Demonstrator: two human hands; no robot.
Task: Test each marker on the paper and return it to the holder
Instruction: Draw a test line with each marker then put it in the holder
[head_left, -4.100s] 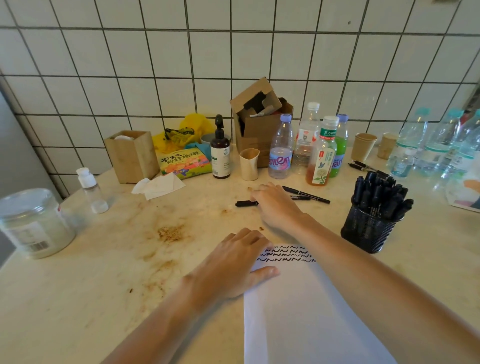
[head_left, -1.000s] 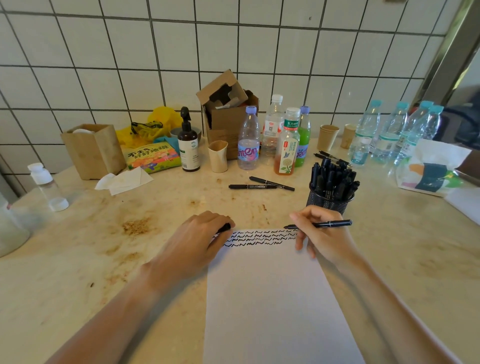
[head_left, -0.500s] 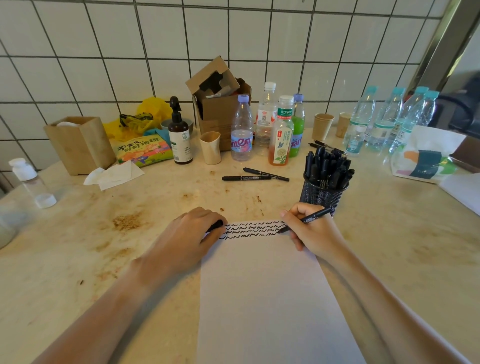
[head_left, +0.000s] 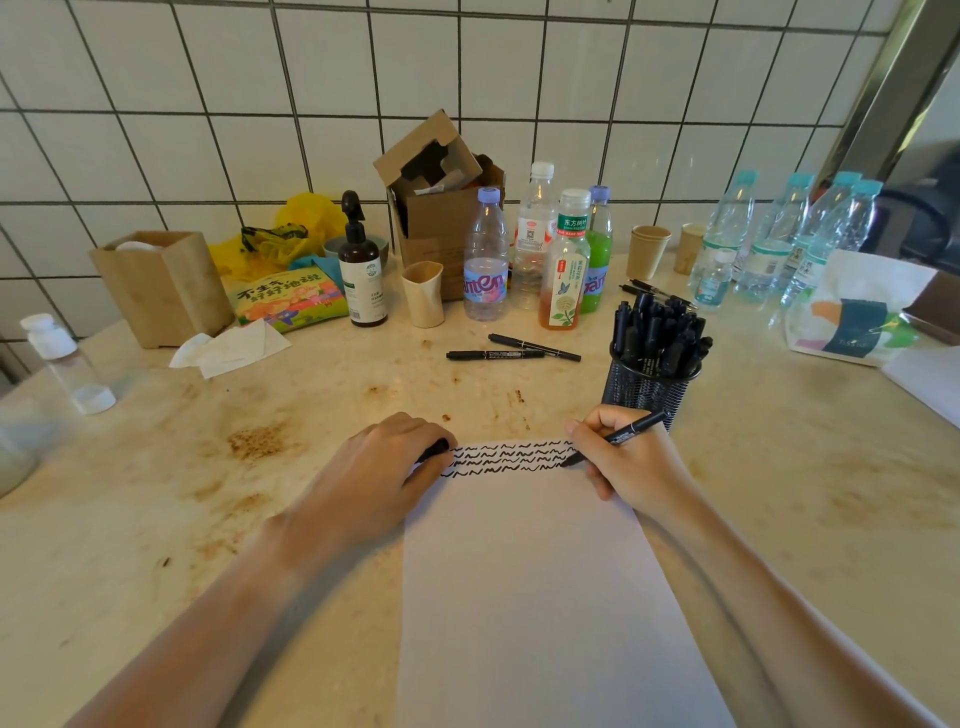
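A white sheet of paper (head_left: 530, 571) lies on the counter in front of me, with rows of black squiggles along its top edge. My right hand (head_left: 628, 462) grips a black marker (head_left: 618, 437) like a pen, its tip touching the paper at the right end of the squiggles. My left hand (head_left: 379, 467) rests at the paper's top left corner with its fingers curled round a black marker cap (head_left: 434, 449). A black mesh holder (head_left: 647, 387) full of black markers stands just behind my right hand. Two more black markers (head_left: 514, 351) lie on the counter further back.
Bottles (head_left: 563, 260), paper cups (head_left: 647, 249), a cardboard box (head_left: 441, 202) and a pump bottle (head_left: 361, 270) line the tiled wall. Water bottles (head_left: 800, 234) and a tissue pack (head_left: 852, 312) stand at the right. A wooden box (head_left: 161, 286) and crumpled tissue (head_left: 228, 345) lie left.
My right hand has turned the marker from level to a writing angle and lowered its tip onto the paper's squiggle rows. My left hand stays at the corner, holding the cap.
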